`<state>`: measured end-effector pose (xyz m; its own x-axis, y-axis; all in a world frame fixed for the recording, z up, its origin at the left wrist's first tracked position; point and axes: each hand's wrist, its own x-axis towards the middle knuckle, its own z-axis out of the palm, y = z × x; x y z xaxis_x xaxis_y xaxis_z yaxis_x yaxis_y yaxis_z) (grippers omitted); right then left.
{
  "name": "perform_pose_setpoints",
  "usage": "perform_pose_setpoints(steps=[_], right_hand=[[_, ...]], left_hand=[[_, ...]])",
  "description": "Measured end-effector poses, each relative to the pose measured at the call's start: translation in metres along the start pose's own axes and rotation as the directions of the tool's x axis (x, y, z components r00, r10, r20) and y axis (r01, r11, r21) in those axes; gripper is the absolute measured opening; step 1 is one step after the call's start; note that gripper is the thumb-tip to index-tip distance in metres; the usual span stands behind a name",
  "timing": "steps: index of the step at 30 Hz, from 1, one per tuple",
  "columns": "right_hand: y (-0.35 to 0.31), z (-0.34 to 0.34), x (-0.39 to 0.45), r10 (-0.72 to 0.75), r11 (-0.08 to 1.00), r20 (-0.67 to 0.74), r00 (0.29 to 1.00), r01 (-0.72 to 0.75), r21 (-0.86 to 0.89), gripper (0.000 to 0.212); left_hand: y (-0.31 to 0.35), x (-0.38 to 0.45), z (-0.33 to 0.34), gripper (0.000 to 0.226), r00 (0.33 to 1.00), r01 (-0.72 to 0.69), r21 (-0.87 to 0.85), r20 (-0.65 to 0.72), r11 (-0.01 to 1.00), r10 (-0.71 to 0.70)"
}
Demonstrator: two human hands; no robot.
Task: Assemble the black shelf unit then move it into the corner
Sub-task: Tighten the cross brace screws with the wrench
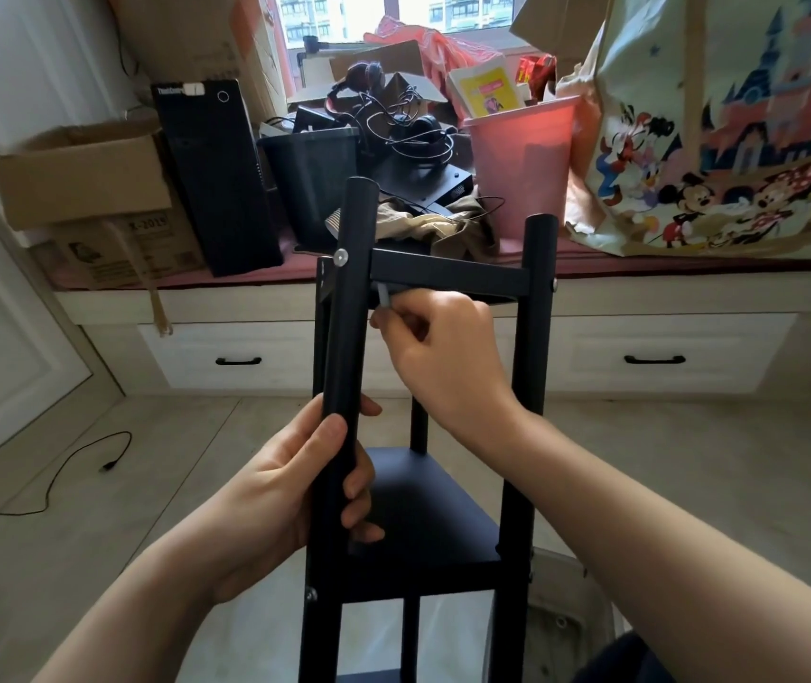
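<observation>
The black shelf unit [447, 276] stands upright in front of me, with round black legs and flat black shelves. My left hand [295, 480] grips the front left leg [351, 308] below the top shelf. A silver screw head [341, 257] shows on that leg at the top shelf's corner. My right hand [442, 347] pinches a small grey tool [383, 294] just under the top shelf, right beside that leg. A lower shelf [423, 525] is visible beneath my hands.
Behind the unit runs a window bench with drawers [226, 359], piled with a cardboard box [92, 175], a black computer tower [216, 175], a black bin [312, 175], a pink bin [521, 165] and a cartoon-print bag [719, 140]. A black cable [73, 465] lies on the floor at left.
</observation>
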<state>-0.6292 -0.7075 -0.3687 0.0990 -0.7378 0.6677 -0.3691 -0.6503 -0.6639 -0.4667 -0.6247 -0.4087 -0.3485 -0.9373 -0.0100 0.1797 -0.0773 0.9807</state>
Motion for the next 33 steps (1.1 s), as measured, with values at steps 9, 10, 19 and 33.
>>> perform_pose_setpoints(steps=[9,10,19,33], right_hand=[[0.002,0.003,0.000,0.011,1.000,-0.007,1.000,-0.011,0.006,0.032],[0.002,0.004,-0.001,0.010,1.000,-0.019,1.000,-0.010,0.010,0.032],[0.014,0.025,0.001,-0.003,0.990,-0.103,0.995,0.017,0.138,0.024],[0.016,0.053,0.010,-0.029,0.974,-0.259,0.965,0.085,0.208,0.017]], left_hand=[[-0.002,0.003,0.000,0.037,1.000,0.003,0.007,0.030,1.000,-0.003],[-0.002,0.003,0.000,0.036,1.000,0.002,0.005,0.029,1.000,-0.003],[0.000,0.000,0.004,0.035,1.000,0.020,-0.011,0.017,1.000,-0.020],[0.001,0.002,-0.005,0.046,0.999,0.002,0.000,0.048,1.000,-0.002]])
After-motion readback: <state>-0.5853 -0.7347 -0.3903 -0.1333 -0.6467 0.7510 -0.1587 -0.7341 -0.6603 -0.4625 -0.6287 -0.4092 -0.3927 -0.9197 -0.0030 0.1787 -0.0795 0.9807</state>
